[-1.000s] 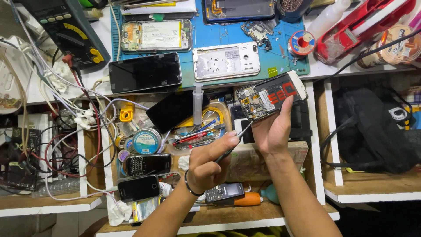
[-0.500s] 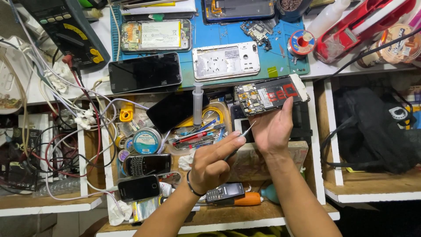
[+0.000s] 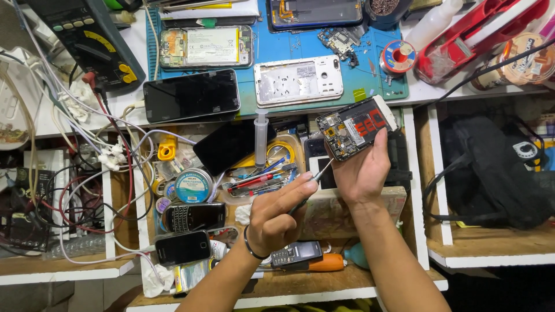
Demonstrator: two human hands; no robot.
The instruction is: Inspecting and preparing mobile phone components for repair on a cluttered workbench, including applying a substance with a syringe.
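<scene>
While the opened phone is held up above the cluttered drawer, it is gripped from below by the right hand, with the fingers closed around its lower edge and the thumb on its near side. The exposed circuit board, with a red and black panel, is turned toward the camera, and the phone is tilted so that its white end points up and to the right. The phone sits at the top of the grasp, mostly clear of the palm.

A thin tool is pinched between the thumb and extended forefinger of the left hand, the remaining fingers being curled in. Its metal tip is directed up and to the right, toward the lower left corner of the phone; whether the tip touches the phone cannot be told. A dark band is worn on the left wrist.

Just beside the left hand, a round blue tin and two small dark phones are seen in the drawer. A syringe stands near the pens. On the blue mat above, a white phone frame and a solder spool are laid out. A black bag rests in the compartment to the right.
</scene>
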